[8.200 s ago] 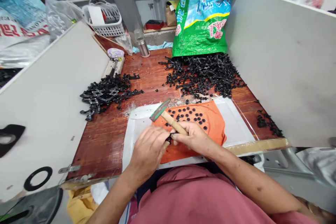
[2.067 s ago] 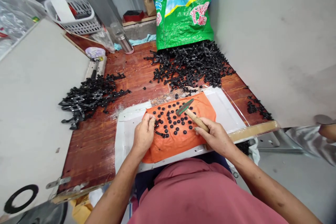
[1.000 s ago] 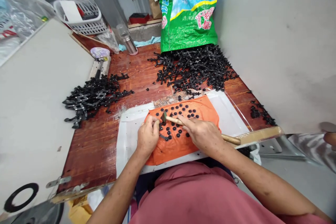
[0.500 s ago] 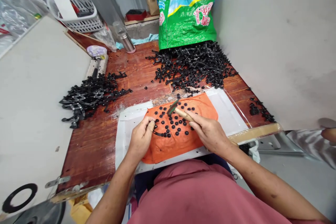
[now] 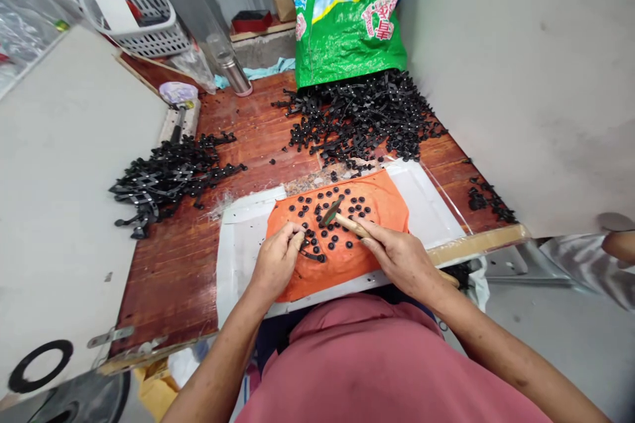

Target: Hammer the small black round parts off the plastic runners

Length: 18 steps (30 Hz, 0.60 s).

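Observation:
An orange cloth (image 5: 317, 284) lies on a white sheet (image 5: 238, 244) at the table's front, with several round black pieces (image 5: 349, 244) spread over it. At the cloth's left side my left hand (image 5: 278, 258) pinches a dark strip-like part (image 5: 313, 256), whose far end rests on the cloth. My right hand (image 5: 401, 258) is closed round the wooden handle of a small hammer (image 5: 352, 225). The hammer's dark green head is over the middle of the cloth, close to the round pieces; whether it touches them I cannot tell.
Behind the cloth, a black heap of parts (image 5: 367, 119) spills from a green bag (image 5: 352, 46). Another pile (image 5: 169, 175) lies left. A steel flask (image 5: 235, 76) and a white basket (image 5: 149, 39) stand at the back left. Pale panels (image 5: 520, 79) flank the table.
My left hand has moved slightly right with the dark part. The hammer head sits a little lower and tilts differently. The whole view has shifted slightly.

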Available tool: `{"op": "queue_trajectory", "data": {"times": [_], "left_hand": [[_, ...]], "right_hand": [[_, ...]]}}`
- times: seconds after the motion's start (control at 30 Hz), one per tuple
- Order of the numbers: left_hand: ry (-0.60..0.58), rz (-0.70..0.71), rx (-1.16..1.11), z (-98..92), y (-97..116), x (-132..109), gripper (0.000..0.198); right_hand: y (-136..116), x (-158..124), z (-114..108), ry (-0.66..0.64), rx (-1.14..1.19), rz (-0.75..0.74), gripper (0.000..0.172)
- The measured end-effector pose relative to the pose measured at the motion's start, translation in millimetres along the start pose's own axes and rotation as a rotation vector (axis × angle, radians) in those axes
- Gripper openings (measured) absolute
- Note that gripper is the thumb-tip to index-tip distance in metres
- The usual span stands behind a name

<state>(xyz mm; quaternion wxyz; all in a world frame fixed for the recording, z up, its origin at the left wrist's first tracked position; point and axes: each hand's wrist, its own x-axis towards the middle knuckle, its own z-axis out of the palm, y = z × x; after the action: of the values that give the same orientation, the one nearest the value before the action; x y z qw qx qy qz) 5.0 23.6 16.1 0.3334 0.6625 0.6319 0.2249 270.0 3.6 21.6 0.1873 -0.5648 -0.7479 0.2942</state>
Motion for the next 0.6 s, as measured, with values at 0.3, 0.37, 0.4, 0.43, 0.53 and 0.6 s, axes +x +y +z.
{"op": "queue_trajectory", "data": {"times": [0.3, 0.37, 0.4, 0.43, 0.53, 0.6], "left_hand": [[-0.027, -0.053, 0.034, 4.5, -3.2, 4.1, 0.024], [-0.042, -0.048, 0.032, 2.8, -2.5, 4.9, 0.023], [-0.042, -0.048, 0.028, 1.9, -2.2, 5.2, 0.021], [-0.033, -0.051, 0.021, 1.2, -1.9, 5.4, 0.020], [-0.001, -0.065, -0.002, 0.3, -1.3, 5.8, 0.015], [0.002, -0.064, -0.023, 0.4, -1.3, 5.6, 0.011]], "right_hand": [[-4.7, -1.9, 0.6, -0.008, -0.086, -0.028, 0.044], [-3.6, -0.8, 1.8, -0.014, -0.122, -0.027, 0.043], [-3.0, 0.0, 2.4, -0.017, -0.143, -0.031, 0.043], [-2.7, 1.0, 2.8, -0.017, -0.164, -0.038, 0.043], [-4.8, 4.0, 2.5, 0.018, -0.209, -0.094, 0.042], [-9.3, 6.0, 1.5, 0.065, -0.207, -0.146, 0.043]]}}
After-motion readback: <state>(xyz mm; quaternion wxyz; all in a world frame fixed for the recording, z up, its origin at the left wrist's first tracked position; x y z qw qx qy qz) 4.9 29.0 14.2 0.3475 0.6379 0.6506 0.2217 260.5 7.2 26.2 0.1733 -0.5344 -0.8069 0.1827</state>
